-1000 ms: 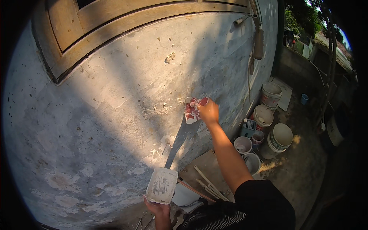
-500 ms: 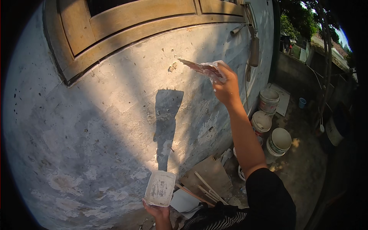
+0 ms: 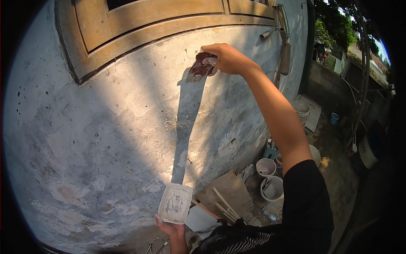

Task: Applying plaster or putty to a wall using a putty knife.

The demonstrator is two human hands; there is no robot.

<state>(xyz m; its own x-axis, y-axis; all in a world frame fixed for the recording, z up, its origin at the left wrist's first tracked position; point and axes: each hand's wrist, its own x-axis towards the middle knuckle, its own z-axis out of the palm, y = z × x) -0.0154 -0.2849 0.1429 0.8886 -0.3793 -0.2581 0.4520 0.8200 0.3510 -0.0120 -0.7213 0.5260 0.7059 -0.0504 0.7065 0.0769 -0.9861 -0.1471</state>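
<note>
One wooden window frame, landmark. One dark red scraper, gripped in your right hand, just below the frame; contact with the wall unclear. One rectangular tray, pale smears inside, held from beneath by your left hand, well below the frame. Pails, at least four, below and right of the frame; contents hard to tell.

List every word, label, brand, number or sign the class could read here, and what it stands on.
None can be read.
Tray in the left hand: smears, no lettering visible.
Flat red tool in the right hand: none visible.
Black shirt: pale wavy lines, not letters.
Buckets: any print is too small to read.
</note>
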